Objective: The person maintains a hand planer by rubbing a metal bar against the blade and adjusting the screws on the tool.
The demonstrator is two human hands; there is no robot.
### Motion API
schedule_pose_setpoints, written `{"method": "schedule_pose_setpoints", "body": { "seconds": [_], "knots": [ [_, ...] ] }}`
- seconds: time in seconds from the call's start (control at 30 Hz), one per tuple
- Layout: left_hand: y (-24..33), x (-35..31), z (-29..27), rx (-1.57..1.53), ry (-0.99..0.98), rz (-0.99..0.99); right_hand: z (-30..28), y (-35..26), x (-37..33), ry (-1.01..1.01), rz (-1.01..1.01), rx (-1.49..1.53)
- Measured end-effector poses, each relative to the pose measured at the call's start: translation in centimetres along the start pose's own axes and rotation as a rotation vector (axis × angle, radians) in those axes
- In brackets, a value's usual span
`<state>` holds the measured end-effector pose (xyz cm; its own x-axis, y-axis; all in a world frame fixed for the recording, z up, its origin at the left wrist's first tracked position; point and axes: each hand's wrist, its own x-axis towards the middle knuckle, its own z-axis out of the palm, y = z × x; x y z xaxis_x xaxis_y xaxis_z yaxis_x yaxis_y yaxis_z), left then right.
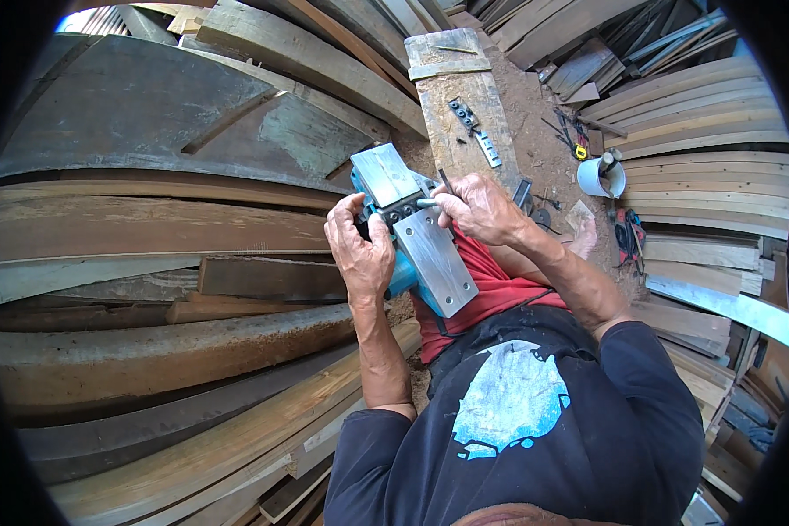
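Note:
A teal electric hand planer point(436, 263) lies sole up across my lap, its two silvery sole plates facing me. Between the plates, the dark cutter drum shows a row of bolts point(401, 213). My left hand point(362, 250) grips the planer's side, thumb and fingers around the drum's left end. In my right hand point(484, 209) is a small socket wrench point(427, 202), its grey end against the drum's right side and a thin dark bar sticking up. The fingers partly cover the wrench.
Ahead, a wooden board point(451, 79) carries a dark bolted clamp piece point(462, 114) and a silvery slotted strip point(488, 149). To the right are a white bucket point(593, 180), a yellow tape measure point(580, 152) and pliers point(624, 237). Stacked timber point(158, 223) crowds both sides.

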<state>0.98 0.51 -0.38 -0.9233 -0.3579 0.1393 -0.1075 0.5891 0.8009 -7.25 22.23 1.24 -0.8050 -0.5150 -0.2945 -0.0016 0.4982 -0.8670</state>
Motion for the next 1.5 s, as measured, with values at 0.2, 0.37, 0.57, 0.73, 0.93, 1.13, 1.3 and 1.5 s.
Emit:
{"method": "schedule_pose_setpoints", "body": {
  "seconds": [0.2,0.37,0.57,0.73,0.93,1.13,1.3,1.5],
  "knots": [
    [-0.2,-0.4,-0.4,0.05,0.048,0.155,0.7,1.1,-2.3,0.365,-0.323,-0.235],
    [-1.1,-0.1,-0.4,-0.071,0.026,0.149,1.7,3.0,-2.9,0.35,-0.387,-0.278],
    [-0.9,0.0,-0.5,-0.045,0.006,0.143,3.0,3.8,-2.9,0.341,-0.443,-0.374],
    [-0.7,0.0,-0.6,-0.053,0.002,0.132,3.0,3.4,-2.8,0.336,-0.456,-0.344],
    [-1.0,0.0,-0.5,-0.041,0.004,0.133,3.0,3.3,-2.7,0.308,-0.443,-0.348],
    [-1.1,0.1,-0.5,-0.039,0.004,0.13,2.9,3.1,-2.1,0.331,-0.452,-0.377],
    [-0.7,0.2,-0.5,-0.059,0.012,0.117,2.5,3.1,-2.3,0.406,-0.485,-0.341],
    [-0.8,0.3,-0.1,-0.01,0.014,0.106,1.1,2.5,-2.7,0.281,-0.482,-0.494]
  ]
}}
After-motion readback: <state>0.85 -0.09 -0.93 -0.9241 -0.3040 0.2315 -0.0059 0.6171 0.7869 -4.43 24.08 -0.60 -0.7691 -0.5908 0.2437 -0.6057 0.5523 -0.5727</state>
